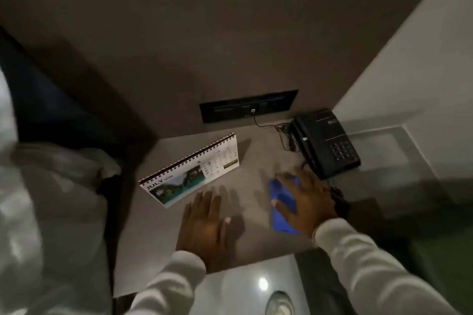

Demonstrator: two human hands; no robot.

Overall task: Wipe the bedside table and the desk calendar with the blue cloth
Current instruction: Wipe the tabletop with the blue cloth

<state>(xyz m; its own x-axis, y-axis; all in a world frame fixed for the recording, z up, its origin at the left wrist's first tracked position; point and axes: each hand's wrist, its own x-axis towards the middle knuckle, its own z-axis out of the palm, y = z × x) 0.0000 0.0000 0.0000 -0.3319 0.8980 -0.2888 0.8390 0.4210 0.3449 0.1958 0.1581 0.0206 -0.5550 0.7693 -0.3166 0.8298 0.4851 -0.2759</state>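
The grey bedside table (pixel 245 161) fills the middle of the view. A spiral-bound desk calendar (pixel 190 170) showing July stands at its back left. The blue cloth (pixel 281 208) lies flat on the table's right side. My right hand (pixel 304 195) presses on top of the cloth with fingers spread, covering its right part. My left hand (pixel 204 222) rests flat on the bare table near the front, just in front of the calendar, fingers apart, holding nothing.
A black telephone (pixel 326 143) sits at the table's back right, its cord (pixel 284 134) running to a dark wall socket panel (pixel 249 106). White bedding (pixel 51 199) lies to the left. Shiny floor (pixel 256 286) shows below the table's front edge.
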